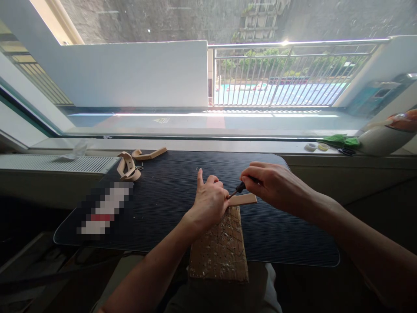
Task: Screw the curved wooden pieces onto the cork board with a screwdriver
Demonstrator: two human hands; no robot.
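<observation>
My right hand (265, 177) is closed around the dark handle of a screwdriver (240, 187). Its thin metal shaft slants down and left to the fingers of my left hand (211, 199). That left hand presses on a pale wooden piece (243, 200), its index finger raised and the others curled. Only the right end of the wooden piece shows; the rest is hidden under the hand, and so is the exact spot the shaft tip meets. Below lies a worn, scratched brown board (221, 252), which reaches past the table's near edge toward my lap.
Several curved wooden pieces (128, 167) lie at the far left of the black table (163, 208). A blurred-out item (107, 208) sits in front of them. On the windowsill are tape rolls (311, 147), a green cloth-like thing (340, 140) and scissors (346, 151).
</observation>
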